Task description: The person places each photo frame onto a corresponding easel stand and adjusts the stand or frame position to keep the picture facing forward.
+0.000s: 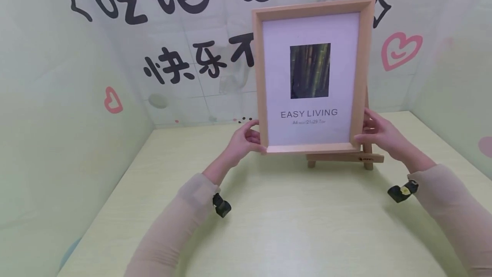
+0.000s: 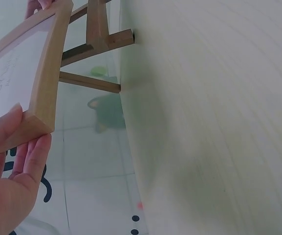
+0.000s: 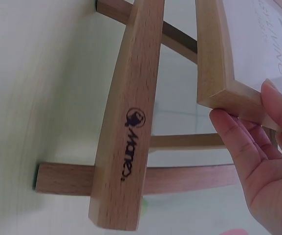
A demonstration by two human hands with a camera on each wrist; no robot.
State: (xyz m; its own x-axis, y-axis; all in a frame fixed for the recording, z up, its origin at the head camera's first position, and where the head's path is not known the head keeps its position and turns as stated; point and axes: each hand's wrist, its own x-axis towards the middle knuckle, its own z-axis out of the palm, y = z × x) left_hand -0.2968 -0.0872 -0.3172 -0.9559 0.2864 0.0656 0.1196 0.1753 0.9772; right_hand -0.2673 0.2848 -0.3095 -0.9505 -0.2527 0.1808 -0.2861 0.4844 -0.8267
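A light wooden picture frame [image 1: 311, 148] with a white "EASY LIVING" sheet and a small bamboo picture [image 1: 310, 71] is held upright between both hands in the head view. My left hand [image 1: 246, 141] grips its lower left corner, thumb on the front and fingers at the side and back. The lower right corner is gripped the same way by my right hand [image 1: 382, 135]. Behind the frame stands a wooden easel [image 1: 346, 158], mostly hidden by it. In the right wrist view the easel's ledge [image 3: 128, 137] bears a printed logo, and the frame's bottom edge hangs apart from it.
The easel rests on a pale wood-grain table [image 1: 276, 217] near its back edge. A white wall sheet [image 1: 200, 106] with black lettering and a pink heart [image 1: 401, 51] hangs behind. Pale side panels [image 1: 69, 97] bound the table left and right.
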